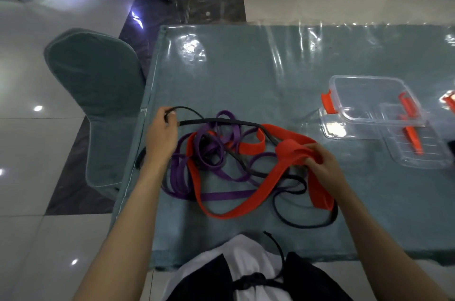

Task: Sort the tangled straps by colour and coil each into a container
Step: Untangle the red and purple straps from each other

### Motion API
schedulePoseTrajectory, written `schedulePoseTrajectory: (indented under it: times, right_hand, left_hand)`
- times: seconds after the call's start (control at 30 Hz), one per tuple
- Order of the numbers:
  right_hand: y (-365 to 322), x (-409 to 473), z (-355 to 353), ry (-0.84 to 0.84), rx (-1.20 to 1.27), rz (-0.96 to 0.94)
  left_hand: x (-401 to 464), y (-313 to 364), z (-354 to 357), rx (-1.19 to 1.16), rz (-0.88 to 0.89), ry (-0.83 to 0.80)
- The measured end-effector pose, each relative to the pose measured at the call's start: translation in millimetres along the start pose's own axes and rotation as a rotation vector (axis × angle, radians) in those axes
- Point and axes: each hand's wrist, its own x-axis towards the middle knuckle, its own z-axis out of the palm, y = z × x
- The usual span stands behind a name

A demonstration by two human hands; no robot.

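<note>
Black strap [221,122] taut, left hand [161,135] to red strap [248,198].

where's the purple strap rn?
Head view: the purple strap lies loose on the table, left-centre of the tangle, woven with the red strap, between the left hand and right hand.

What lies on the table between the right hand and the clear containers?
Head view: only bare covered table between the right hand and the clear containers.

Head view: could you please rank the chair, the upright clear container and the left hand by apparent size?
1. Chair, clearly largest.
2. Container.
3. Left hand, though it is nearer the camera, so its rank against the container is unsure.
</note>
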Motion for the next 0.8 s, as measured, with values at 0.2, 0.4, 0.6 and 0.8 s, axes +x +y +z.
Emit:
schedulePoseTrajectory:
  times: [0.2,0.4,0.6,0.8]
  right_hand:
    - [3,-18,-29,0.178,0.097,0.04]
    - [13,-41,-36,0.133,-0.046,0.064]
    - [17,-56,-33,0.153,-0.092,0.142]
    - [14,-45,-37,0.169,-0.088,0.152]
  left_hand:
    - [7,8,78,0.242,0.261,-0.366]
    - [23,22,149,0.675,0.489,-0.612]
    - [39,22,168,0.963,0.378,-0.853]
    - [46,16,167,0.897,0.383,-0.748]
